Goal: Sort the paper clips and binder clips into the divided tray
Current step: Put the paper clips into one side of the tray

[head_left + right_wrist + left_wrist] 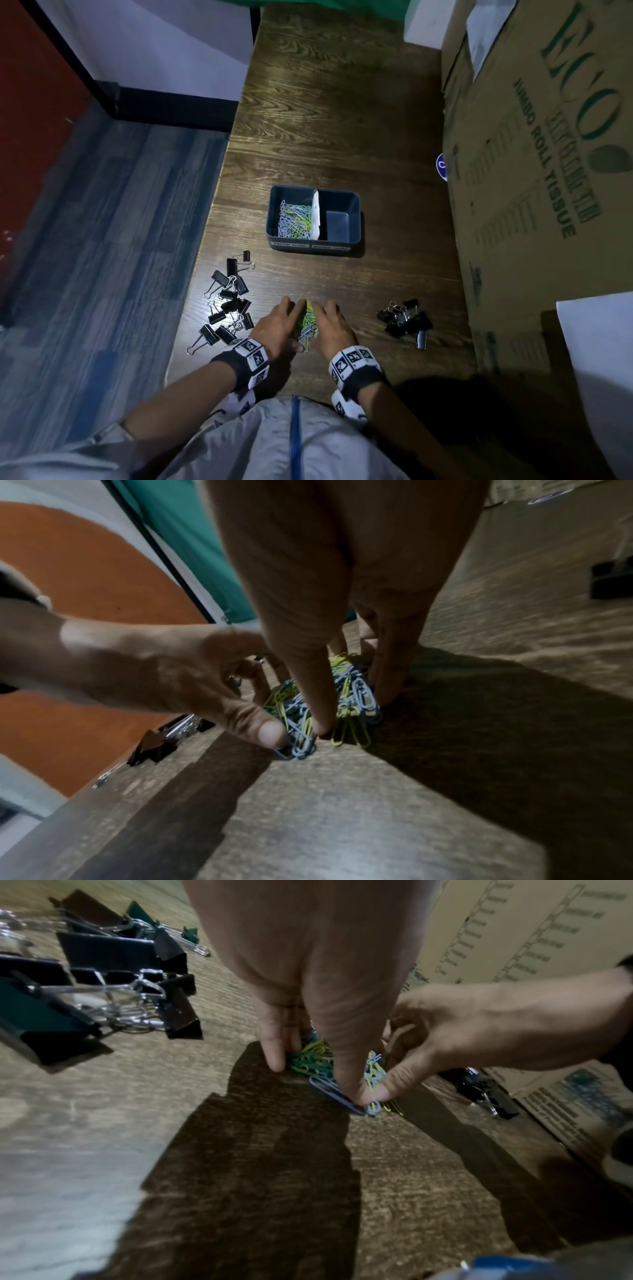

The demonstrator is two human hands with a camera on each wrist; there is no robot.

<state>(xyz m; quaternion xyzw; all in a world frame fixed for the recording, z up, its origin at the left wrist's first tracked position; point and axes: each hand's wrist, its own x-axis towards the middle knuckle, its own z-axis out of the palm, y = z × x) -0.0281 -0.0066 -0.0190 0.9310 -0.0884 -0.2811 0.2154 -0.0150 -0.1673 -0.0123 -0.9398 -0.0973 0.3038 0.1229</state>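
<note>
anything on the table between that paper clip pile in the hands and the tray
Nothing visible does. The table lies bare between the paper clip pile, gathered by the left hand and right hand, and the tray. The binder clips lie off to both sides.

The tray point(354, 219) stands on the table point(342, 102), with paper clips point(296, 219) in its left compartment. Nearer than the tray, a clip pile point(308, 325) lies between the left hand point(279, 325) and right hand point(332, 327). Binder clips point(227, 301) lie left of the tray and nearer; 1 more cluster point(406, 320) lies right. A box point(541, 154) stands right of the tray.
</note>
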